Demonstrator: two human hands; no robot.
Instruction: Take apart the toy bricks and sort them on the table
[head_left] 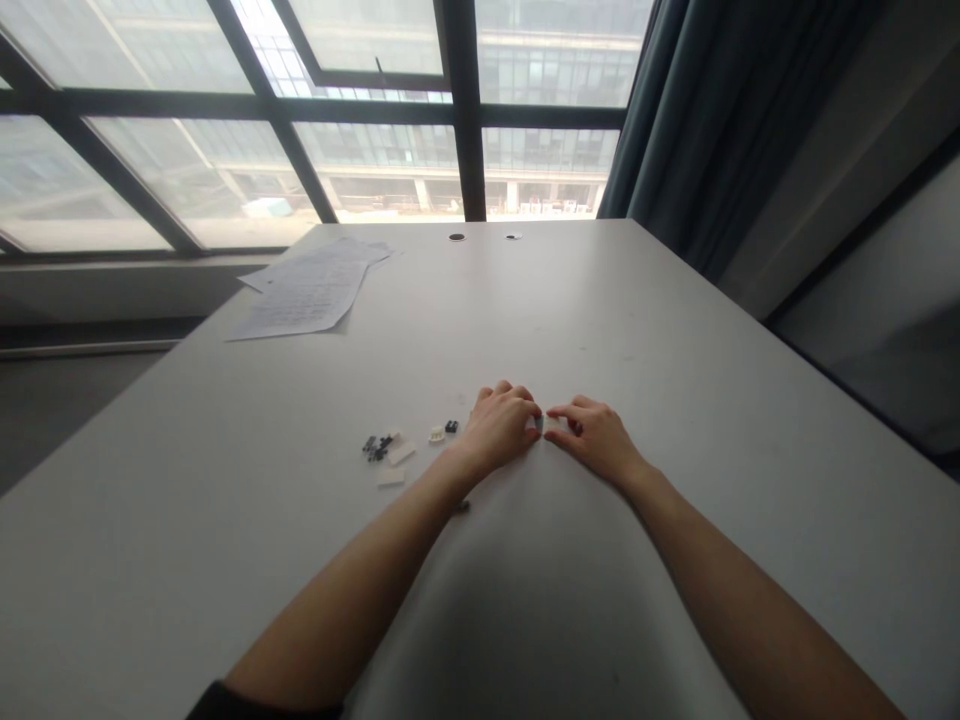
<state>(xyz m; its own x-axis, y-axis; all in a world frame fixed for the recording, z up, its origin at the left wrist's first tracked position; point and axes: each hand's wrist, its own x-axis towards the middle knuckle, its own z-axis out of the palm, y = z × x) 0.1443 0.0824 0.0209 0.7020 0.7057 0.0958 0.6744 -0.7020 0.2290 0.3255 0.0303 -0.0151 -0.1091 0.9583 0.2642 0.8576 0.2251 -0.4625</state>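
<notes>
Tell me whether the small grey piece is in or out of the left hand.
In: the small grey piece sits between thumb and finger of the left hand. Whether the right hand touches it, I cannot tell.

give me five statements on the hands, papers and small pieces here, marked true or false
1. The left hand pinches a small grey piece. True.
2. The right hand is far from the left hand. False: its thumb and forefinger are close to the left hand's fingertips.
3. White pieces lie to the left of the left hand. True.
4. The papers are nearer the person than the white pieces. False: they lie farther off, toward the window.
5. A dark curtain hangs to the right of the window. True.
</notes>
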